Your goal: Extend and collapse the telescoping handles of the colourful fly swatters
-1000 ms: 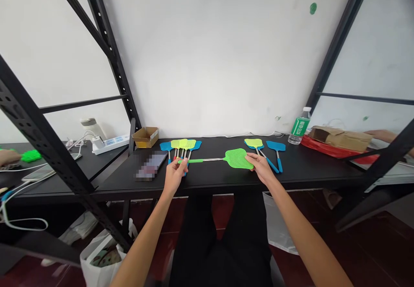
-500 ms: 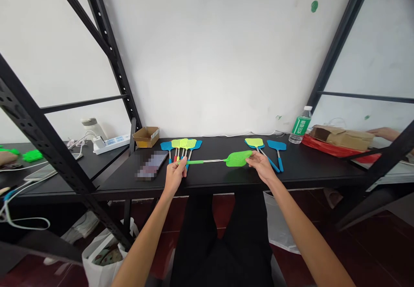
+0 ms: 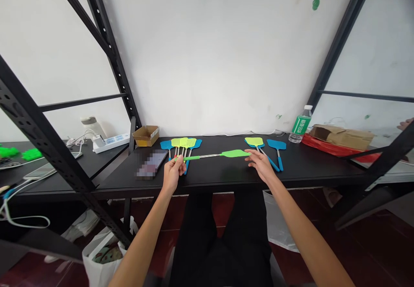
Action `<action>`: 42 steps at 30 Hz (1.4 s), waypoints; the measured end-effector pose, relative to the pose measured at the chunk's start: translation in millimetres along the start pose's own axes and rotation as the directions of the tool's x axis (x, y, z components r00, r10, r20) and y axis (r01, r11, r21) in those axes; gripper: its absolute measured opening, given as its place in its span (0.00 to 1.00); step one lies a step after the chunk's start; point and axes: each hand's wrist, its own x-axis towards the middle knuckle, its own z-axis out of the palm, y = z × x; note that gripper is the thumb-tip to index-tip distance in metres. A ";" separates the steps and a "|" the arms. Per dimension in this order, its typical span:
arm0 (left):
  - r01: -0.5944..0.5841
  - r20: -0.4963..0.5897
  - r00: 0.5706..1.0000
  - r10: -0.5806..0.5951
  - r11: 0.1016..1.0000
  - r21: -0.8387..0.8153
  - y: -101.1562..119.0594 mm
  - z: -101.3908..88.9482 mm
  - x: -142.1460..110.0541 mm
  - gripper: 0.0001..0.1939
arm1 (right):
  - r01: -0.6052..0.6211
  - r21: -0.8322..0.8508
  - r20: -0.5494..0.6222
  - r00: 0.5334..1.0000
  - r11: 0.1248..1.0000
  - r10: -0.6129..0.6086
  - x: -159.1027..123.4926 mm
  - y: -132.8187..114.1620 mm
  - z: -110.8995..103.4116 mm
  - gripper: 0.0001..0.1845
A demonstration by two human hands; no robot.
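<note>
In the head view, the left hand (image 3: 174, 174) is closed around the handle of a green fly swatter (image 3: 235, 153), held level above the black table (image 3: 216, 177). The right hand (image 3: 261, 166) is loosely curled, its fingertips at the far edge of the swatter's head — whether they pinch it, I cannot tell. The head is seen nearly edge-on. Beyond the left hand lies a row of blue and yellow swatters (image 3: 183, 142); a blue swatter (image 3: 277, 144) lies beyond the right.

Plain black trousers (image 3: 221, 252) cover both legs at six o'clock. The left forearm (image 3: 142, 235), at seven, and right forearm (image 3: 300, 226), between four and five, are slim and bare, like left grip (image 3: 173, 173) and right grip (image 3: 261, 166).
</note>
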 end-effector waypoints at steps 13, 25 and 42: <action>-0.074 0.084 0.994 0.069 0.995 0.062 -1.2 -0.2 0.1 0.19 | 0.078 -0.113 0.222 0.974 0.991 -0.051 -4.5 -3.2 1.5 0.22; -0.047 0.071 0.997 0.041 0.995 0.090 3.3 1.6 -1.7 0.25 | 0.095 -0.065 0.155 0.984 0.993 -0.084 -3.9 -2.2 0.7 0.20; -0.030 0.101 0.995 0.018 0.992 0.121 8.5 3.4 -4.1 0.25 | 0.064 -0.103 0.037 0.997 0.993 -0.061 -2.7 -1.1 0.8 0.20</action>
